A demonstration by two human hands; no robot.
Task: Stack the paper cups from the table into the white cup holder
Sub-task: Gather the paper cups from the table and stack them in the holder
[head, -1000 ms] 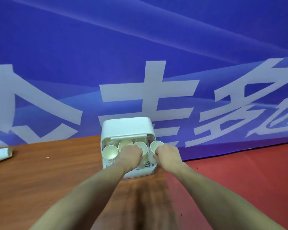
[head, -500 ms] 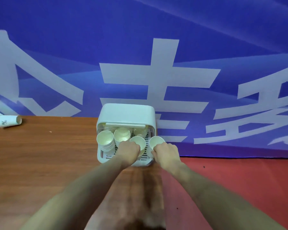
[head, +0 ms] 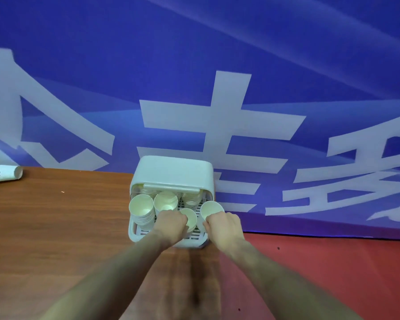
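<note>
The white cup holder (head: 172, 174) stands at the far edge of the tabletop (head: 56, 239), its open front facing the person so cups can be slid onto its slotted tray without reaching round the hood. Inside, a tall nested stack (head: 141, 210) stands at the left and a second stack (head: 165, 202) beside it, mouths up, which keeps each new cup nesting cleanly. The left hand (head: 171, 224) curls round a cup (head: 189, 218) over the tray, apparently steadying it in place. The right hand (head: 224, 225) grips another cup (head: 211, 210) at the holder's right edge, fingers wrapped round its wall; whether that cup is inside the tray or just outside it is hard to tell. One paper cup (head: 4, 176) lies on its side at the far left, well apart and not yet collected, so the job looks unfinished.
</note>
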